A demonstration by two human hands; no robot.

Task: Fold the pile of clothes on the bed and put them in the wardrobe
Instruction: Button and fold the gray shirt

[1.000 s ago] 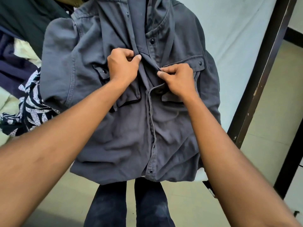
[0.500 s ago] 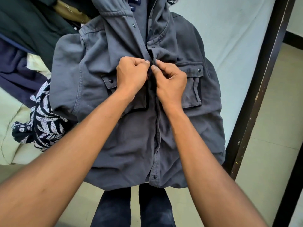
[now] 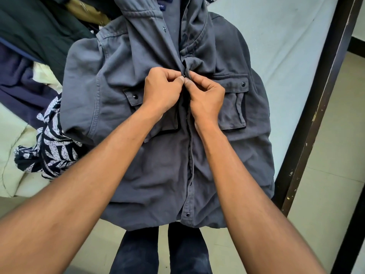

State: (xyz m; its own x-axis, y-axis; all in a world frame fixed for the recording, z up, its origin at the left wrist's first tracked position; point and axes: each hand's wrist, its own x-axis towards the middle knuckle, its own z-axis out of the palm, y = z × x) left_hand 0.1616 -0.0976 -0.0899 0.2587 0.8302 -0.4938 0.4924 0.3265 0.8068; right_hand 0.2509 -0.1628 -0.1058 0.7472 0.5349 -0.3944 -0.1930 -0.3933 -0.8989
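Observation:
A grey button-up shirt (image 3: 138, 165) with two chest pockets lies front-up on the bed, its hem hanging over the near edge. My left hand (image 3: 161, 89) pinches the left side of the placket at chest height. My right hand (image 3: 206, 95) pinches the right side, thumb to thumb with the left, at a dark button between them. Below my hands the front is fastened down to the hem. Above them the collar area lies open. A pile of clothes (image 3: 35, 56) sits to the left, partly under the shirt's sleeve.
The pile holds a dark green garment (image 3: 39, 26), a navy one (image 3: 17, 91), a black-and-white patterned piece (image 3: 51, 151) and a cream one (image 3: 11, 155). The pale bedsheet (image 3: 286, 46) spreads to the right. A dark bed frame post (image 3: 320, 99) runs diagonally; tiled floor lies beyond.
My hands came together at the shirt's placket, from apart to thumbs touching over a button. The view shifted, so the shirt sits lower in the frame.

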